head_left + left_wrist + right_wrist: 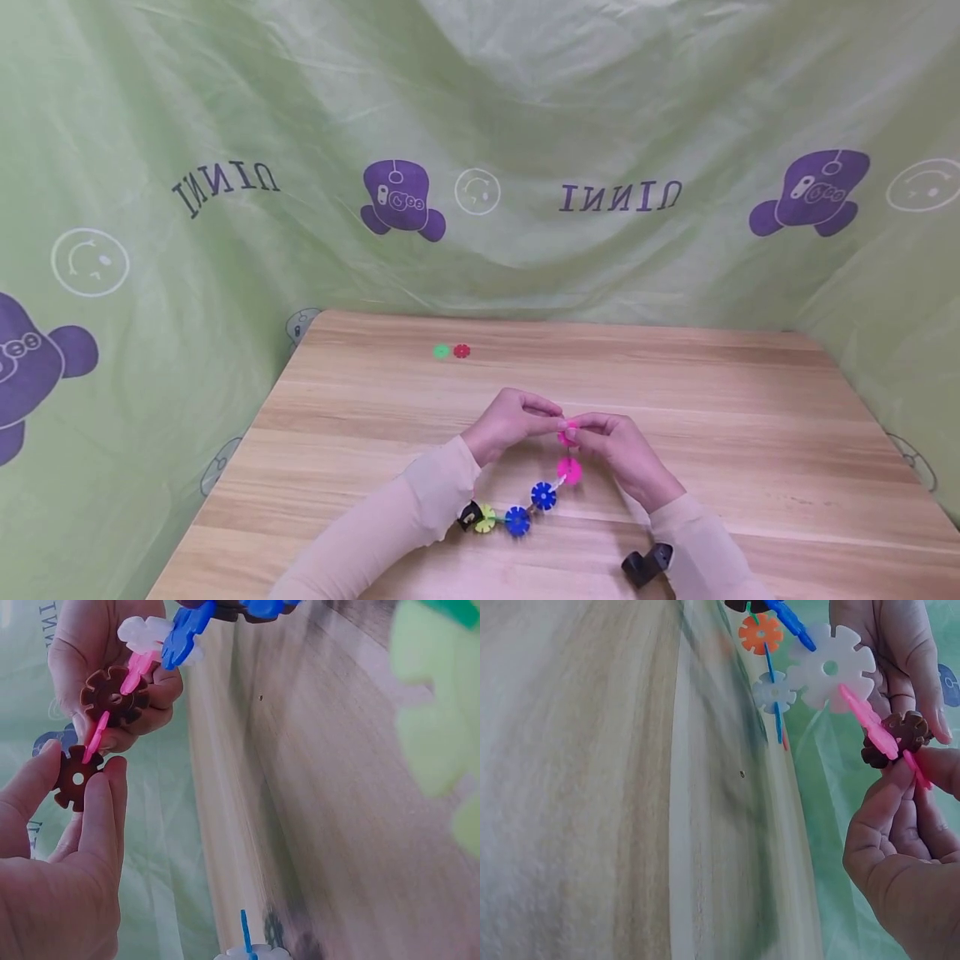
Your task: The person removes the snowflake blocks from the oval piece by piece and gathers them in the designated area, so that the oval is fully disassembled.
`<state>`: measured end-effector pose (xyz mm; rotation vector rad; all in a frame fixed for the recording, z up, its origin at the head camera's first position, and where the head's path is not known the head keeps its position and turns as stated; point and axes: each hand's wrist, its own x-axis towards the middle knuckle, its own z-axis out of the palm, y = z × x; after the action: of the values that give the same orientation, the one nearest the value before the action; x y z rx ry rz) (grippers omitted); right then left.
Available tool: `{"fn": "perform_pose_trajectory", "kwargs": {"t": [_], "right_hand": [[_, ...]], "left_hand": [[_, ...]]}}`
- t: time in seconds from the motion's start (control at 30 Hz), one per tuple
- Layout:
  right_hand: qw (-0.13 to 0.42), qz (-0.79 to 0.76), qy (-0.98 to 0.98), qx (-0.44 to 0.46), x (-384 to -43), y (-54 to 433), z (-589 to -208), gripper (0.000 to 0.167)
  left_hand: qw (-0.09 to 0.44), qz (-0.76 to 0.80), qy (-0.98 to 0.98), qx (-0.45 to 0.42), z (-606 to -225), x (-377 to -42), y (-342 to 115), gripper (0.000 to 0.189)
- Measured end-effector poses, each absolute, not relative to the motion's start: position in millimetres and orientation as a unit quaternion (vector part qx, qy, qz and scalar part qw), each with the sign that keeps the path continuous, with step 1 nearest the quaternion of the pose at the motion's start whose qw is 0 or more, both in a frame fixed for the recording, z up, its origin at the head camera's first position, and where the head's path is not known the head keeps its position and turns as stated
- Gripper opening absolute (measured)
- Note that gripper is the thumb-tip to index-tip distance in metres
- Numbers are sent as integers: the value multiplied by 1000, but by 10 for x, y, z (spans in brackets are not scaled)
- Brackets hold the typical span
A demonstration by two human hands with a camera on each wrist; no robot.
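Observation:
Both hands meet over the table at one end of a chain of slotted plastic snowflake discs. My left hand pinches a brown disc between thumb and fingers. A pink disc slotted into that end is pinched by my right hand. From there the chain runs through another brown disc, a second pink disc, a white disc and blue discs. It curves toward a yellow-green disc beside the left sleeve, which hides what lies beyond.
A loose green disc and a red disc lie side by side near the back of the wooden table. Green printed cloth hangs around it. Black wrist cameras are strapped at the sleeves.

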<state>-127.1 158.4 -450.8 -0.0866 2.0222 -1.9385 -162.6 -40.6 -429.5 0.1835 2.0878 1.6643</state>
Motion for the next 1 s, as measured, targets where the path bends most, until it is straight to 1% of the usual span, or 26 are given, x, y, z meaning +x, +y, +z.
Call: {"fn": "perform_pose_trajectory", "kwargs": {"t": [0.2,0.37,0.5,0.6,0.83,1.0], "right_hand": [[161,-682,713,-23,-1276,1561,-4473,26],[150,-685,713,-5,-1282,1534,-4468,21],[150,-678,719,-3,-1268,1536,-4487,17],[157,-668,727,-13,-1259,1554,-4503,19],[172,-662,729,-17,-1261,1574,-4490,28],[174,-667,724,-14,-1259,1599,-4483,28]], "left_hand": [[222,604,763,63,-4299,-1642,-408,37],[218,604,764,63,-4292,-1659,-430,38],[202,610,764,61,-4270,-1700,-489,39],[197,619,758,60,-4267,-1758,-555,39],[215,705,675,12,-4301,-1923,-728,52],[181,745,641,-26,-4366,-2087,-828,48]]}}
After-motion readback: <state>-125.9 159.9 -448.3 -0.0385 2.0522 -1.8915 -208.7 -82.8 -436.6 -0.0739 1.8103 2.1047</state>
